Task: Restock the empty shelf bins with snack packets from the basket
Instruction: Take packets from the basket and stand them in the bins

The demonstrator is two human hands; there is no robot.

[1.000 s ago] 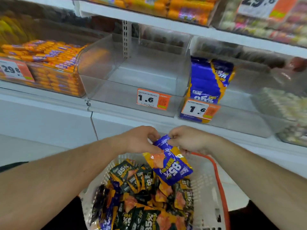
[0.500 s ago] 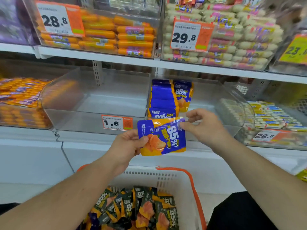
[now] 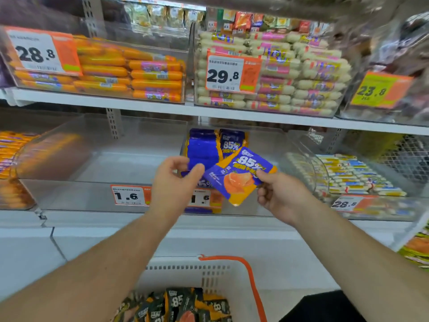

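**One blue packet, almost at its bin**

My right hand (image 3: 282, 196) pinches the blue packet (image 3: 239, 176) by its lower right edge, thumb on the front. The packet is tilted. Its long side runs from the lower middle of the frame up toward the right, with the orange corner pointing down.

My left hand (image 3: 173, 182) is just beside the packet's left edge. Its fingers are loosely curled and hold nothing. I cannot tell if the thumb tip touches the packet.

The row of blue packets (image 3: 204, 149) stands right behind and a little above the one I hold, in the middle of the frame. They stand up on end in the clear bin (image 3: 274, 145). So I think the packet must go up and away from me, and turn upright to fit. My right hand is the nearer one for that.

The bin on the left (image 3: 97, 159) looks bare inside.

My left hand hides part of one price tag (image 3: 202, 198). The basket (image 3: 190, 270) is cut off at the bottom of the frame, so I cannot tell how many dark packets (image 3: 183, 305) are left.
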